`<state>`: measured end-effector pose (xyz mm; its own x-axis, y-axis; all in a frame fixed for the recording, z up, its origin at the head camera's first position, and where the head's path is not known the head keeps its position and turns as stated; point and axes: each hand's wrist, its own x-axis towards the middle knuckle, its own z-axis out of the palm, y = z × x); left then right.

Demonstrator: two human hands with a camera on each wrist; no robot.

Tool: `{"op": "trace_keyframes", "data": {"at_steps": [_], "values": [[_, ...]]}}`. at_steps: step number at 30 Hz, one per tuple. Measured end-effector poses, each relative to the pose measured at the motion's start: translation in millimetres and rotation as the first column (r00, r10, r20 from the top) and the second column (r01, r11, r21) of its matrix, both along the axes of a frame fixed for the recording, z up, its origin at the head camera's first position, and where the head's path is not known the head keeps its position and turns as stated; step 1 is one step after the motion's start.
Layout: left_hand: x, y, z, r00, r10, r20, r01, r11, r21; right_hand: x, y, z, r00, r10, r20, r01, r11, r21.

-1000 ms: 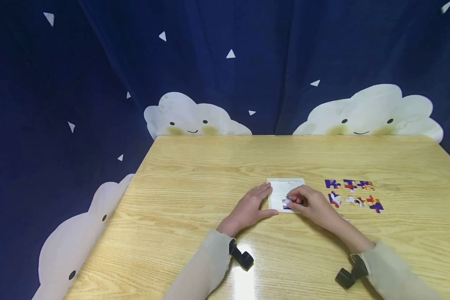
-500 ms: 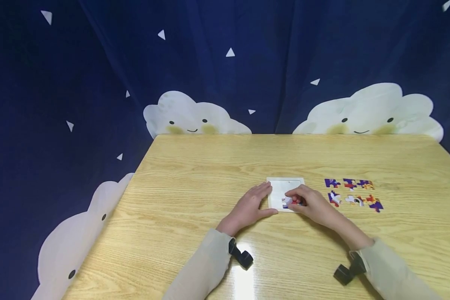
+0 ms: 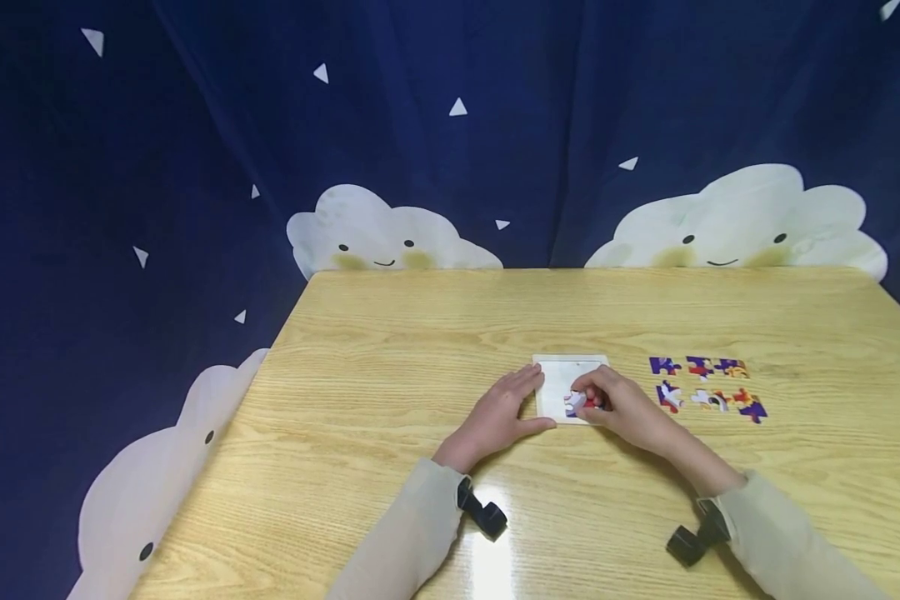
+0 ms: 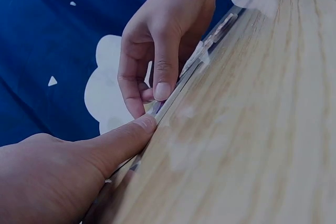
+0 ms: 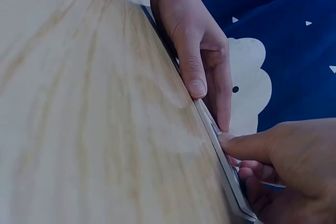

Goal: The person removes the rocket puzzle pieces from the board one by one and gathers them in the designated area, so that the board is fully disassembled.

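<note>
A shallow white puzzle tray (image 3: 558,379) lies on the wooden table. My left hand (image 3: 498,412) rests along it, fingers straight at the left rim and thumb by the near left corner. A white and purple jigsaw piece (image 3: 571,409) sits in the near part of the tray. Over the tray's near right part, my right hand (image 3: 630,415) pinches a jigsaw piece with white and red on it between thumb and fingers. Those fingers hide most of it. In the right wrist view, the right thumb (image 5: 247,145) is at the tray's edge.
Right of the tray lie several loose jigsaw pieces in two rows, including a purple one (image 3: 665,367) and a white one (image 3: 711,401). The wooden table (image 3: 390,350) reaches back to a dark blue curtain (image 3: 420,100) with cloud shapes.
The pinched piece was tilted at first; now it lies flatter beside the white and purple piece. My right fingers have shifted slightly. The left hand has stayed in place.
</note>
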<state>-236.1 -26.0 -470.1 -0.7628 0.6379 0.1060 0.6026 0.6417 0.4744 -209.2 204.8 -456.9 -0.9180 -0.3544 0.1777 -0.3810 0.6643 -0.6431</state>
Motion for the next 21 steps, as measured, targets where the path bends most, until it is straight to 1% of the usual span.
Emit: {"op": "trace_keyframes", "data": {"at_steps": [6, 14, 21], "values": [[0.0, 0.2, 0.7, 1.0, 0.001, -0.019, -0.001, 1.0, -0.013, 1.7, -1.3, -0.4, 0.999, -0.022, -0.032, 0.023, 1.0, 0.016], [0.0, 1.1, 1.2, 1.0, -0.003, -0.024, 0.003, 1.0, -0.021, 5.7, -5.1, -3.0, 0.991, -0.054, -0.123, 0.061, 0.997, 0.053], [-0.1, 0.8, -0.2, 1.0, -0.002, -0.014, 0.002, 1.0, -0.013, 8.3, -6.0, -5.4, 0.99, -0.065, -0.122, 0.07, 0.997, 0.035]]}}
